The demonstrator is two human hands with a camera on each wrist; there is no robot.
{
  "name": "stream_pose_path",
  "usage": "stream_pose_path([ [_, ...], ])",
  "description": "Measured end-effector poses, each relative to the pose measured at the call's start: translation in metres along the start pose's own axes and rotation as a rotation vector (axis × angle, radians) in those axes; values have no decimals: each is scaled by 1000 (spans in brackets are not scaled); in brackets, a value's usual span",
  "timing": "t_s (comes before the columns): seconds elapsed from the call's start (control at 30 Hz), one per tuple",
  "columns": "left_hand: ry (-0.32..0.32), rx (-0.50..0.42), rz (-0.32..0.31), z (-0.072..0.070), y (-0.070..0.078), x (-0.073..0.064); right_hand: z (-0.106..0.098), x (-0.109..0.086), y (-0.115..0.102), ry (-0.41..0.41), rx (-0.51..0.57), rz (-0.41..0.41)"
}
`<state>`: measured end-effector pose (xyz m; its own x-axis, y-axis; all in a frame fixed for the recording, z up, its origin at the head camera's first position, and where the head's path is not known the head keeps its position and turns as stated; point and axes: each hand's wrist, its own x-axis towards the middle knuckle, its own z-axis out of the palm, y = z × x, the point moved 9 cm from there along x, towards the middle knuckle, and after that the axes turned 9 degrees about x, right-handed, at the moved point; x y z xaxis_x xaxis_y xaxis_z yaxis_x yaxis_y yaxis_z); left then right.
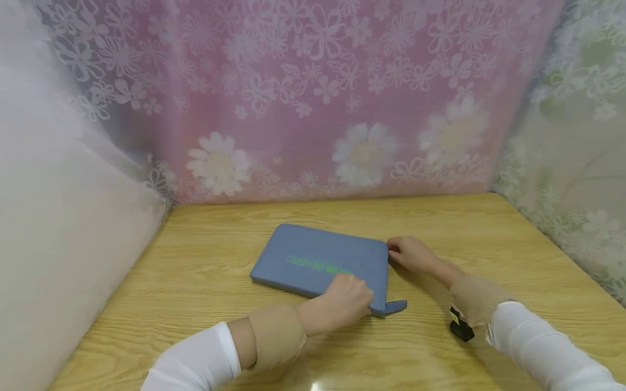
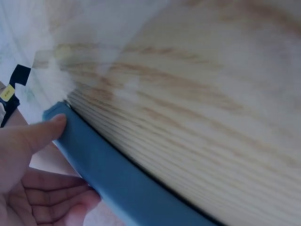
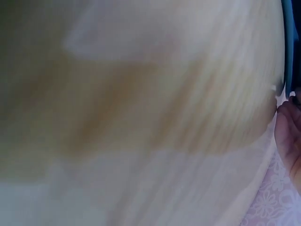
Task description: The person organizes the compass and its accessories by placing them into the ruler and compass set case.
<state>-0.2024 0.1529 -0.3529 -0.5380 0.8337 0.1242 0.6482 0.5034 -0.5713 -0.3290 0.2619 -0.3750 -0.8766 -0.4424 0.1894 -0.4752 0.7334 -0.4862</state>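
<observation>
A flat blue zip pouch (image 1: 318, 255) with green lettering lies on the wooden table. My left hand (image 1: 342, 304) grips its near long edge toward the right-hand corner. In the left wrist view, the thumb (image 2: 54, 123) presses one side of the pouch's edge (image 2: 110, 162), and the other fingers lie against the opposite side. At the far right corner, my right hand (image 1: 411, 254) pinches with bent fingertips. The right wrist view catches that hand (image 3: 288, 129) only at its border, with a small dark piece at the fingertips; whether it is the zipper pull is unclear.
A short blue strap tab (image 1: 396, 307) sticks out from the pouch's near right corner. Beneath the right wrist hangs a small black device (image 1: 461, 327) with a yellow label. Flowered curtain (image 1: 303, 108) closes off the back of the wooden table (image 1: 205, 309); pale sheets stand at both sides.
</observation>
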Motion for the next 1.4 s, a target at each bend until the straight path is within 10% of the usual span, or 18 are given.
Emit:
stream_pose_path([
  [0.57, -151, -63, -164, 11, -1, 30, 3, 25, 10, 114, 32, 104],
  [1.4, -15, -117, -90, 7, -23, 23, -1, 20, -1, -19, 5, 86],
])
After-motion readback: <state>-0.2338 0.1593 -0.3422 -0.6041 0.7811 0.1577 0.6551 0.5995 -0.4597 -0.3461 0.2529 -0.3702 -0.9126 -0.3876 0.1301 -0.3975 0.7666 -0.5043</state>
